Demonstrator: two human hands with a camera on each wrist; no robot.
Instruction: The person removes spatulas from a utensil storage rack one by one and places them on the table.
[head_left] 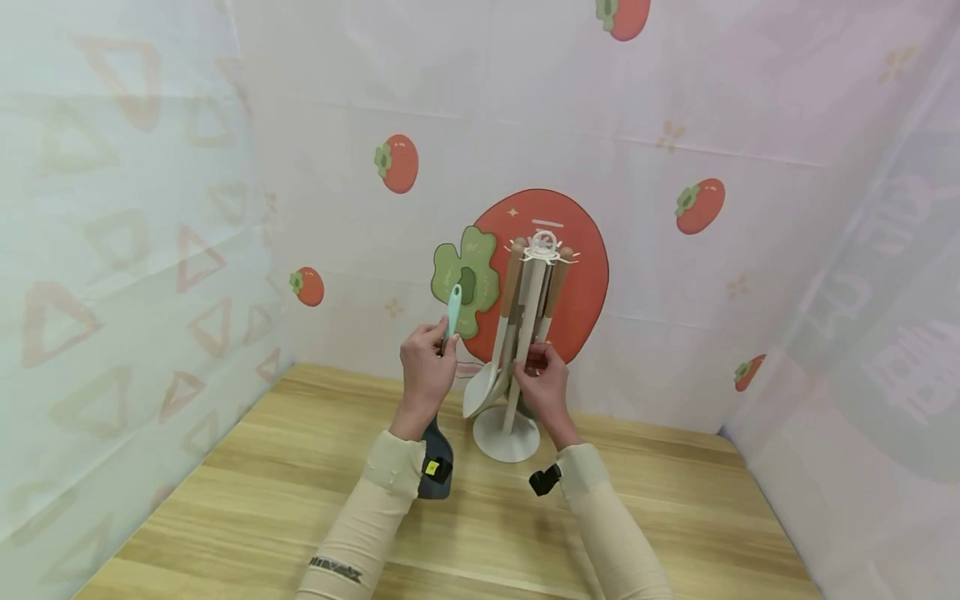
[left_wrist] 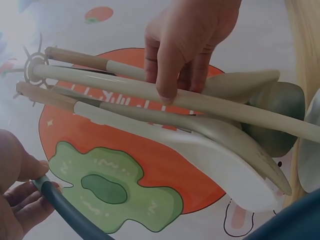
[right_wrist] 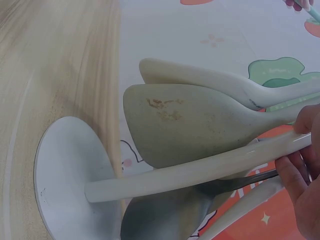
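Turner in left hand, rack in right

Dark-blue turner [head_left: 436, 439]: just left of the utensil rack [head_left: 532, 304], mint handle end [head_left: 453, 310] up, head down, long axis roughly along the rack's post. Left hand [head_left: 429, 367] pinches its handle and is the nearer to it. Right hand [head_left: 545, 385] pinches the post, thumb in front, fingers behind. Count: one turner held, one rack, one round base [head_left: 495, 448] on the wooden table [head_left: 645, 521]; hung utensils [right_wrist: 185, 125], at least four, overlap hiding the exact number. One large printed persimmon [head_left: 585, 300] behind.

head: above, forward-down | wrist views: close, sideways | shared: utensil stand [head_left: 530, 308]
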